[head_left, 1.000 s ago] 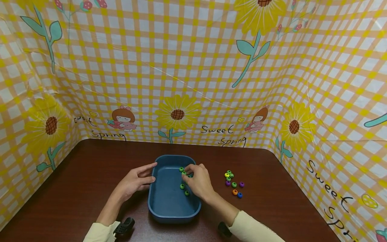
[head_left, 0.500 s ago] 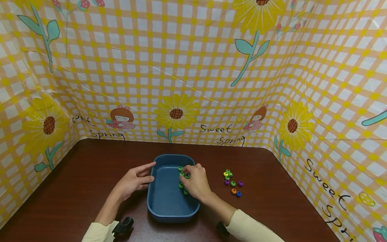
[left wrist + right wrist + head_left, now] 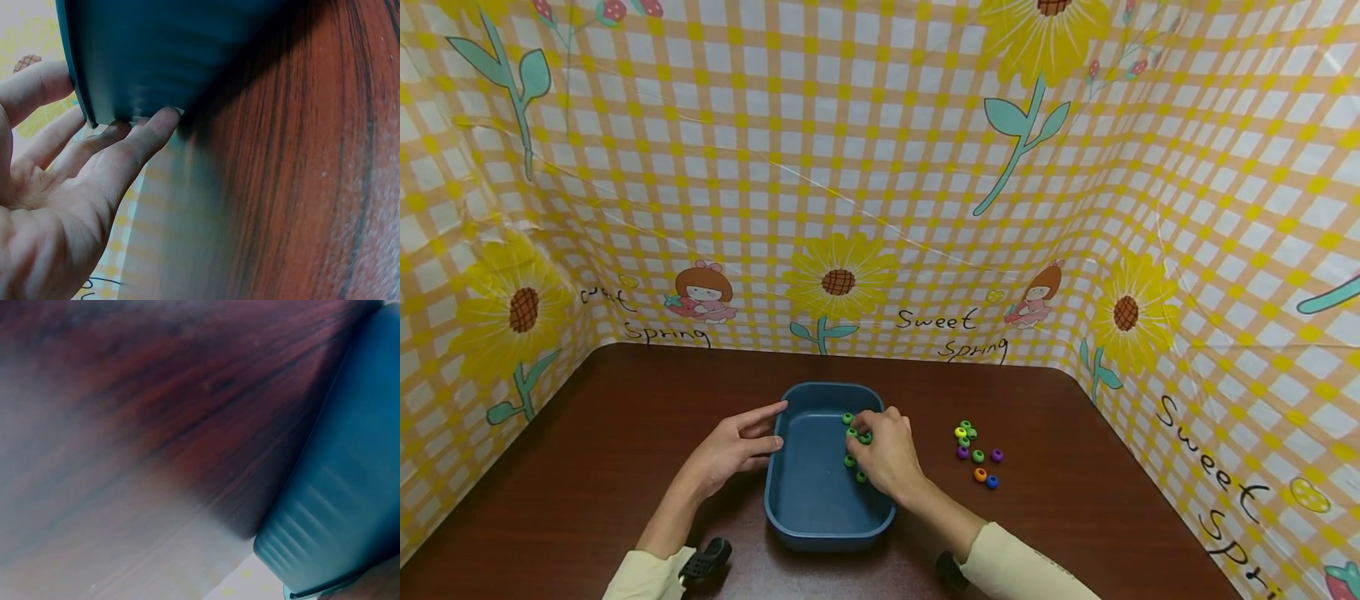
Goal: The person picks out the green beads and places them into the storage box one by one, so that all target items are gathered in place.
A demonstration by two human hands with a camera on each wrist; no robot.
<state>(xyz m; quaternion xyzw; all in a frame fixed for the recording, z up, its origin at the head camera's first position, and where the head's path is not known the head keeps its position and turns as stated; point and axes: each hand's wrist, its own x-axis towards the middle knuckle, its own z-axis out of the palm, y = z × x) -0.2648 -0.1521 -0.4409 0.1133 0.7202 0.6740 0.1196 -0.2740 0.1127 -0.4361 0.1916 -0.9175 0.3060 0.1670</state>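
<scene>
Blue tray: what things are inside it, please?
Several green beads are inside the blue tray, near its right side. The right hand reaches in there, and whatever lies beneath it cannot be seen.

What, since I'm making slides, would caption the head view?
Left grip against a blue bin; right grip among green beads inside.

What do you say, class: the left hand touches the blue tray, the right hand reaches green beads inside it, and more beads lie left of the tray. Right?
Not quite: the beads outside the tray lie to its right, as the head view shows. The rest stands.
</scene>
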